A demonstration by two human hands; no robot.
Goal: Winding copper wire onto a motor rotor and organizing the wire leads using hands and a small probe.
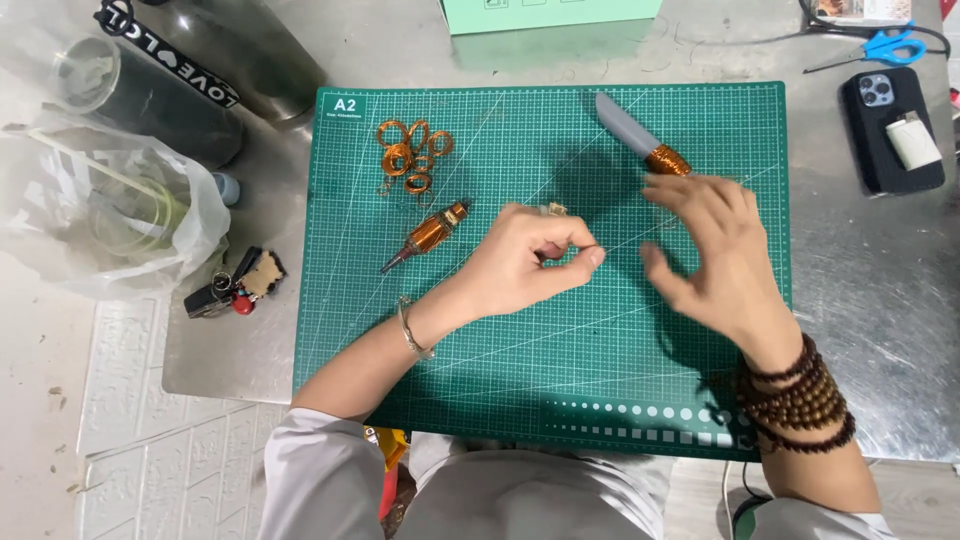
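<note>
My left hand (525, 265) hovers over the middle of the green cutting mat (560, 350), thumb and forefinger pinched on something very small, perhaps a thin wire; what it is I cannot make out. My right hand (715, 250) is beside it, fingers spread and empty, fingertips near a grey rod (625, 125) wound with copper wire (668, 160). A small motor rotor with copper winding (428, 235) lies left of my left hand. Several loose copper wire coils (412, 155) sit above it.
The mat lies on a metal table (880, 280). At the left are dark bottles (160, 100), a plastic bag (110, 210) and keys (235, 285). A phone with a lighter (892, 130) and blue scissors (885, 48) are at the right; a green box (550, 14) at the top.
</note>
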